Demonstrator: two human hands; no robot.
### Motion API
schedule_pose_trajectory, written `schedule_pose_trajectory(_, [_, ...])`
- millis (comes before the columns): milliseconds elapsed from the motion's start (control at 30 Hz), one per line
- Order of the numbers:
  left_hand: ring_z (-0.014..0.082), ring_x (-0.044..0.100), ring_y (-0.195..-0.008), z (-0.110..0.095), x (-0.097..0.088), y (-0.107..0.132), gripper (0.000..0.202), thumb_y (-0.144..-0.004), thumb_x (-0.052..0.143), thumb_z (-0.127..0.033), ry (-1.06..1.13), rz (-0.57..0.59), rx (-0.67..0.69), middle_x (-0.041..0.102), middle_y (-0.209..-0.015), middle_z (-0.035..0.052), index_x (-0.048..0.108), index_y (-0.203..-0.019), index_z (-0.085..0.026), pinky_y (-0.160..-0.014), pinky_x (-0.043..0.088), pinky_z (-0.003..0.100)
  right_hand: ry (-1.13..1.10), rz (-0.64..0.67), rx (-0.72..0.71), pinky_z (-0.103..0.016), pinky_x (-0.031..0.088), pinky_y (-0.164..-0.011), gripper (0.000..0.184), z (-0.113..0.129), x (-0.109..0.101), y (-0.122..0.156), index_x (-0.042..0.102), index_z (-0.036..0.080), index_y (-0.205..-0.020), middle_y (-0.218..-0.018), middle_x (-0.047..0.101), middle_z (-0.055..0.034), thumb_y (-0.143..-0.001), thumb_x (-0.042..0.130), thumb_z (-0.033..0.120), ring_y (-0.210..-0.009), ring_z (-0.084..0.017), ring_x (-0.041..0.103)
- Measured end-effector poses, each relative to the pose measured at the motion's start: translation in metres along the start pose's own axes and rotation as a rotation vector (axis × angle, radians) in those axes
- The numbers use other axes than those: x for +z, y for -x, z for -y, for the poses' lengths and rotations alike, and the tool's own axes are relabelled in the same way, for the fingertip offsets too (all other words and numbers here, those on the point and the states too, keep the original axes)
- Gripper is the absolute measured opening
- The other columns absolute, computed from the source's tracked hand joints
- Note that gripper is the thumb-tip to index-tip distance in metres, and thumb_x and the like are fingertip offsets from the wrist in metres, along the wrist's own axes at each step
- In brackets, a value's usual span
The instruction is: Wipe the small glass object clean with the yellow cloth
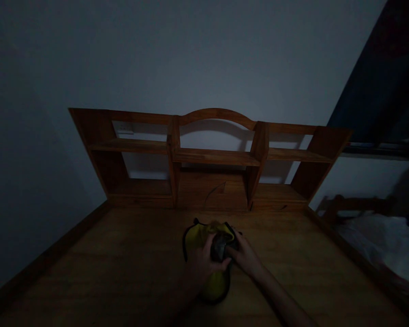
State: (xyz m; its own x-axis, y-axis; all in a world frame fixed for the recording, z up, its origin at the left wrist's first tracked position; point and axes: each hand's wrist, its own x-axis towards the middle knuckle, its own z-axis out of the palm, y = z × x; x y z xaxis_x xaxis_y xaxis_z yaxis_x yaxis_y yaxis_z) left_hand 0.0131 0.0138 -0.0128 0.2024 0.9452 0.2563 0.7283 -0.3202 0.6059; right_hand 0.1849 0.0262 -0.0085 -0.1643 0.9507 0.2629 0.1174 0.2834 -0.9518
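A yellow soft item with black edging (215,287), like an opened pouch or case, lies on the wooden desk in the lower middle of the head view. Against it is a dark rounded object (220,247) with a paler grey patch; the dim light hides its kind. My left hand (204,262) curls around the object's left and lower side, thumb and fingers closed on it. From the right, my right hand (244,254) grips the same object near the yellow item's black edge. Some of its fingertips are hidden behind the object.
The wooden desk top (122,263) extends around my hands, with raised side edges. A wooden shelf unit (216,156) stands at its back against the wall (204,54). A thin dark cord (213,190) shows at the middle compartment. Pale bedding (388,240) lies beyond the right edge.
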Motion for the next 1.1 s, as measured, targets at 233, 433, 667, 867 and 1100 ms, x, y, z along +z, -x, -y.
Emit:
schedule_pose_trajectory(233, [0.0278,0.066,-0.092,-0.001,-0.002,-0.001,0.073,-0.068,0.063,-0.051,0.135,0.023,0.023,0.068,-0.103,0.0095,0.04,-0.129,-0.019,-0.079,0.053,0.038,0.017,-0.027,-0.017,-0.039,0.046,-0.091,0.043,0.003,0.001,-0.003,0.059,0.022,-0.117,-0.109,0.067,-0.0037,-0.074,0.06,0.018,-0.1,-0.023,0.061])
schedule_pose_trajectory(433, [0.0278,0.065,-0.094,0.003,0.0,0.0,0.076,-0.067,0.065,-0.048,0.189,0.033,0.022,0.067,-0.105,0.0096,0.037,-0.131,-0.019,-0.08,0.052,0.039,0.062,-0.069,-0.05,-0.039,0.048,-0.087,0.035,0.0,0.003,-0.001,0.06,0.021,-0.113,-0.102,0.069,-0.0051,-0.079,0.057,0.027,-0.096,-0.025,0.062])
schedule_pose_trajectory(667, [0.0249,0.065,-0.091,-0.001,-0.005,-0.001,0.062,-0.069,0.064,-0.043,0.331,-0.016,-0.032,0.067,-0.101,0.0071,0.044,-0.123,-0.021,-0.081,0.051,0.037,0.067,0.002,-0.027,-0.04,0.04,-0.098,0.034,0.025,0.0,0.006,0.059,0.023,-0.115,-0.115,0.064,-0.0049,-0.083,0.055,0.033,-0.11,-0.025,0.055])
schedule_pose_trajectory(867, [0.0221,0.064,-0.093,-0.002,-0.008,-0.005,0.052,-0.075,0.06,-0.043,0.451,-0.057,-0.082,0.067,-0.103,0.005,0.045,-0.119,-0.021,-0.081,0.051,0.035,-0.163,0.034,-0.064,-0.04,0.034,-0.104,0.053,0.025,0.003,0.003,0.04,0.026,-0.134,-0.133,0.051,-0.0041,-0.082,0.048,0.034,-0.122,-0.023,0.045])
schedule_pose_trajectory(1100, [0.0197,0.064,-0.093,-0.005,-0.006,-0.004,0.051,-0.074,0.061,-0.039,0.464,-0.038,-0.048,0.066,-0.103,0.0033,0.045,-0.12,-0.021,-0.081,0.051,0.032,0.006,-0.027,-0.039,-0.039,0.034,-0.103,0.04,0.025,0.004,0.001,0.047,0.028,-0.128,-0.129,0.054,-0.0035,-0.089,0.044,0.036,-0.119,-0.022,0.048])
